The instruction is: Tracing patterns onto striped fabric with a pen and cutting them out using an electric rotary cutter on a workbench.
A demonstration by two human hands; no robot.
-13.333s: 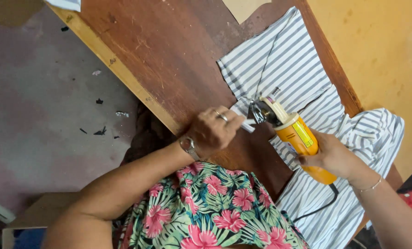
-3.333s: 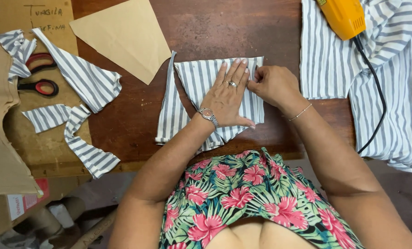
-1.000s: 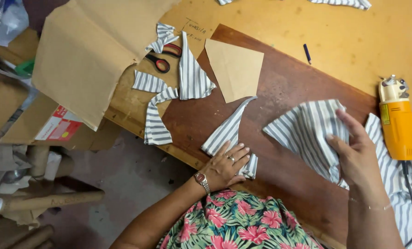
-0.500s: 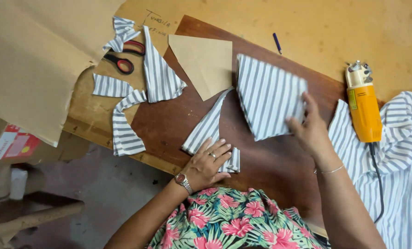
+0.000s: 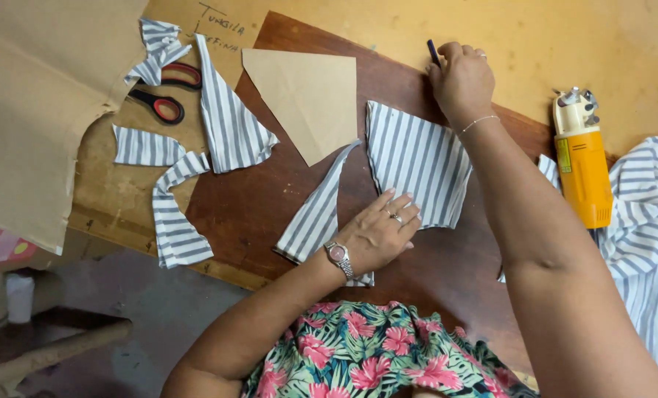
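Note:
My left hand [image 5: 379, 234] lies flat on the brown board, fingers spread, resting on a narrow striped fabric strip [image 5: 314, 214] and touching the lower edge of a folded striped fabric piece [image 5: 417, 161]. My right hand [image 5: 461, 77] reaches to the far edge of the board and closes around a dark pen [image 5: 433, 51]. A tan paper pattern piece [image 5: 310, 99] lies just left of the folded piece.
A yellow electric cutter [image 5: 582, 163] rests to the right beside a large striped cloth [image 5: 649, 243]. Red-handled scissors [image 5: 165, 92] and several striped scraps [image 5: 174, 228] lie at the left on cardboard [image 5: 34, 110]. The dark wooden board [image 5: 248, 199] ends near my body.
My right hand has let go of the folded striped piece and moved up to the dark pen at the far edge. My left hand stays on the narrow strip.

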